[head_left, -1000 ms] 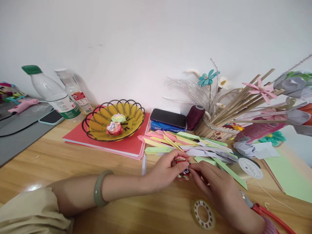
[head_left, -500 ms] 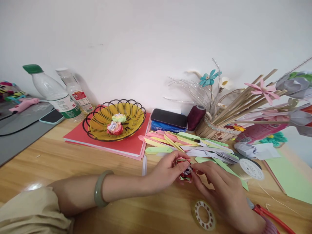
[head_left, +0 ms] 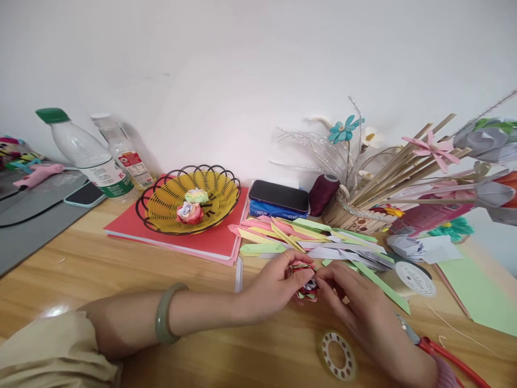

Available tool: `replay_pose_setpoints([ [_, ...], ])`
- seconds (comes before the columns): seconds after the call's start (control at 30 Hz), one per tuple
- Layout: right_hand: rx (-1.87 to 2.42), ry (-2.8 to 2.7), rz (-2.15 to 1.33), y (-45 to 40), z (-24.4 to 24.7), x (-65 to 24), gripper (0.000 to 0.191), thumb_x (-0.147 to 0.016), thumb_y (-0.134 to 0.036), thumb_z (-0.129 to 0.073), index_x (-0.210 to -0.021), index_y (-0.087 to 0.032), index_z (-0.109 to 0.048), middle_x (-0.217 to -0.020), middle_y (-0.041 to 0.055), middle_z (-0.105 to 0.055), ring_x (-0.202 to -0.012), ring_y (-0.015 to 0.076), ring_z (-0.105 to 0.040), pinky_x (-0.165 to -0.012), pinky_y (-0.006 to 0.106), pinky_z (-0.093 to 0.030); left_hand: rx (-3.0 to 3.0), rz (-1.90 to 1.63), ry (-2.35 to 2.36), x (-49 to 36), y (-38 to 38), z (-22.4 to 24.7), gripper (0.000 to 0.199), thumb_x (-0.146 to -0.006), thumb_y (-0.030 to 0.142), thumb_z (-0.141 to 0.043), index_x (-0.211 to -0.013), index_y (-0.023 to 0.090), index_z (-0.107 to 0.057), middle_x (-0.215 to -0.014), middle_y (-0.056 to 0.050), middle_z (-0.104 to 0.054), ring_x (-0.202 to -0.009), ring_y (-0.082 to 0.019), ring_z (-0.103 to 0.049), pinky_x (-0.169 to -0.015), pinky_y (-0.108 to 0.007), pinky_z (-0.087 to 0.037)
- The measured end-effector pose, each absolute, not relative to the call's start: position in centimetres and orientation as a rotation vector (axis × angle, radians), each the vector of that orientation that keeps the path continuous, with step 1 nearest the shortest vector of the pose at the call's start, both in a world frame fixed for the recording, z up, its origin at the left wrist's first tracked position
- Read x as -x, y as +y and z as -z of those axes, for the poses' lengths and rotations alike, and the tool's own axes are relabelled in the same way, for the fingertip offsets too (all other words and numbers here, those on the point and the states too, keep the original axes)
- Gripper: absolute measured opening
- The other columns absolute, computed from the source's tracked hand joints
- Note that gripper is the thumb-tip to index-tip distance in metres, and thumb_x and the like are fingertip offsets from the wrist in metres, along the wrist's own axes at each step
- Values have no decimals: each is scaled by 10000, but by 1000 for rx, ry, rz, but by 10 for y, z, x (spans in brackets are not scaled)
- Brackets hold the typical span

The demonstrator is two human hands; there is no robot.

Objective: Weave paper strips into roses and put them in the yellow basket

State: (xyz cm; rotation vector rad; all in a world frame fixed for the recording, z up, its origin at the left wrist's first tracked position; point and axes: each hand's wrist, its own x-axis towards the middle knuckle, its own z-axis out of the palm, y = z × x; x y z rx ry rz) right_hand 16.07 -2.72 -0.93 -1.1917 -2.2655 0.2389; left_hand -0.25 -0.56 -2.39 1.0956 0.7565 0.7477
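Between my hands, above the wooden table, is a small folded paper flower (head_left: 307, 291) in red, green and white. My left hand (head_left: 278, 285) is wrapped round it from the left, its thumb lying across the front. From the right, my right hand (head_left: 355, 307) pinches the flower's edge with thumb and forefinger; the fingers hide part of the paper. Just behind lies a pile of folded paper strips (head_left: 291, 231) in pink, yellow, green and white. A roll of clear tape (head_left: 338, 355) rests below the right hand.
Two paper flowers sit in a yellow woven basket (head_left: 224, 207) on red paper sheets (head_left: 129, 226). Bottles (head_left: 109, 175) stand at left. A thread spool (head_left: 414, 279), red-handled pliers-like tool (head_left: 440, 353) and green paper (head_left: 480, 291) lie right. A decorated basket (head_left: 351, 218) holds sticks and flowers.
My right hand has shifted slightly left and turned at the flower, uncovering more of the red-handled tool. My left hand keeps its hold in nearly the same place.
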Motion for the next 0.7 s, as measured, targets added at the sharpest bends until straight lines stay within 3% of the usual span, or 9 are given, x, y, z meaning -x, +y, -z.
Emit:
replay_pose_setpoints([
  [0.2, 1324, -2132, -436, -29, 8, -157, 146, -878, -256, -430, -753, -218, -494, -612, -35, -545, -511, 92, -504, -472, 195, -411, -1097, -764, 737, 3, -5, 26, 348, -767, 434, -525, -987, 170, -470, -867, -25, -530, -718, -113, -541, -588, -235, -448],
  [0.4, 1348, -2176, -255, -30, 14, -158, 111, -877, -248, -425, -790, -216, -486, -622, -32, -567, -484, 90, -515, -452, 197, -408, -1083, -746, 757, 3, -6, 24, 370, -748, 449, -540, -994, 181, -478, -911, -38, -538, -735, -127, -543, -599, -258, -457],
  [0.57, 1156, -2258, 164, -30, 15, -163, 47, -842, -183, -491, -864, -186, -533, -713, 17, -597, -596, 113, -563, -530, 225, -421, -1061, -767, 744, 3, -5, 22, 359, -747, 437, -545, -986, 179, -469, -914, -32, -528, -761, -129, -536, -595, -252, -466],
  [0.7, 1038, -2320, 204, -29, 13, -166, 138, -837, -146, -499, -959, -178, -552, -757, 31, -613, -654, 122, -579, -578, 238, -441, -1040, -795, 736, 3, -6, 22, 364, -749, 432, -548, -987, 170, -460, -903, -28, -518, -764, -123, -530, -590, -242, -461],
])
